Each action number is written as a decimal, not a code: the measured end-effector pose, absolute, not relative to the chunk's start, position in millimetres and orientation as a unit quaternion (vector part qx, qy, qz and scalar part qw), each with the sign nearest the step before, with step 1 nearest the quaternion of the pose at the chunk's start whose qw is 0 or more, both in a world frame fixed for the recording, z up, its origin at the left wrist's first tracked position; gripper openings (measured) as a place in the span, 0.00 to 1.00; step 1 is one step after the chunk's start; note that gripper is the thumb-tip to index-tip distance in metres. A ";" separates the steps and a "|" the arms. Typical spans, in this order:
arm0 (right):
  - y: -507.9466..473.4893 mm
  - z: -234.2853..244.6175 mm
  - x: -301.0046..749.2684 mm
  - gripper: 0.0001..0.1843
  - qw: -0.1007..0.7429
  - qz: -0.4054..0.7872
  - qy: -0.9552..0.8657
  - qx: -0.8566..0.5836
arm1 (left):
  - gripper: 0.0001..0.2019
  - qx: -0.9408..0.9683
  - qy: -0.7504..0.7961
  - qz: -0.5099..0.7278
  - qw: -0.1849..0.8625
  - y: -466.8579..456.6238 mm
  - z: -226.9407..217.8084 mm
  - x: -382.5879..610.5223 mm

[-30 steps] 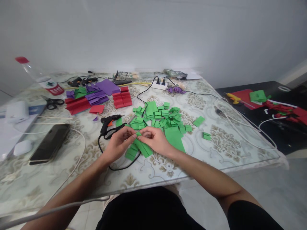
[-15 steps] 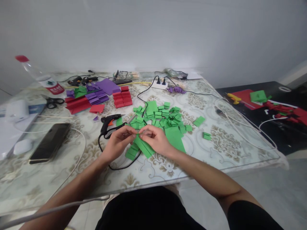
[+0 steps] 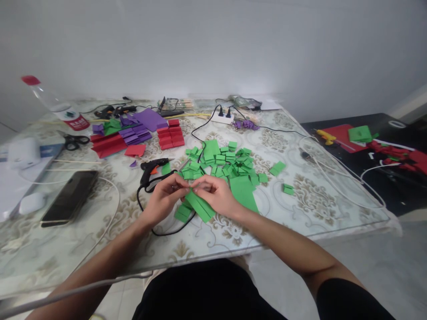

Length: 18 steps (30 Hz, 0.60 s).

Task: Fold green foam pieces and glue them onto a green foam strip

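Between my hands is a creased green paper strip (image 3: 201,206), its lower end slanting down to the right. My left hand (image 3: 168,195) pinches its upper end, thumb against fingers. Close beside it, my right hand (image 3: 215,193) pinches the same end, the fingertips of both hands nearly touching. The very end of the strip is hidden by my fingers. Just beyond lies a heap of small folded green paper pieces (image 3: 230,161). A larger green sheet (image 3: 244,194) lies right of my right hand, and another folded green piece (image 3: 183,213) sits below my left hand.
A black glue gun (image 3: 147,171) with its cord lies left of my hands. Further left are a phone (image 3: 70,198), scissors (image 3: 74,141) and a bottle (image 3: 68,113). Red folded paper (image 3: 171,135), purple paper (image 3: 148,119) and a power strip (image 3: 223,117) lie toward the back.
The strip's lower end has shifted very slightly downward. Both hands keep their pinch in almost the same place.
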State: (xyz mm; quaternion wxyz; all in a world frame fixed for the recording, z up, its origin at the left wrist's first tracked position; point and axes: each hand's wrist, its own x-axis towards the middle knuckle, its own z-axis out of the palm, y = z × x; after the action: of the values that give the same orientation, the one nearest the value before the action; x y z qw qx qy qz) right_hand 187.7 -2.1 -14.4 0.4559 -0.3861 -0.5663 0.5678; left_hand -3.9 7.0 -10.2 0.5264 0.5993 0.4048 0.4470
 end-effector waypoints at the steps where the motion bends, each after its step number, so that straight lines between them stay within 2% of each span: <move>1: -1.8 -13.7 188.0 0.08 0.458 0.570 -0.564 -0.384 | 0.04 0.598 0.404 0.446 0.530 7.2 -10.3 -4.5; 7: 1.6 -9.2 191.0 0.09 0.435 0.606 -0.535 -0.398 | 0.03 0.607 0.396 0.451 0.521 6.8 -8.7 -4.4; 13: 2.1 -6.6 193.7 0.18 0.394 0.620 -0.523 -0.432 | 0.02 0.653 0.388 0.466 0.455 3.8 -17.5 -4.9; 18: 4.7 -13.0 194.2 0.20 0.399 0.605 -0.538 -0.430 | 0.02 0.683 0.393 0.456 0.415 2.5 -19.6 -6.3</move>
State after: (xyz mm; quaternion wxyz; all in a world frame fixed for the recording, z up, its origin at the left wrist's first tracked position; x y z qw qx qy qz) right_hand 194.2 4.7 -13.0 0.3993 -0.4303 -0.5383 0.6047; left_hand -6.3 2.5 -19.6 0.4149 0.6828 0.3926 0.4555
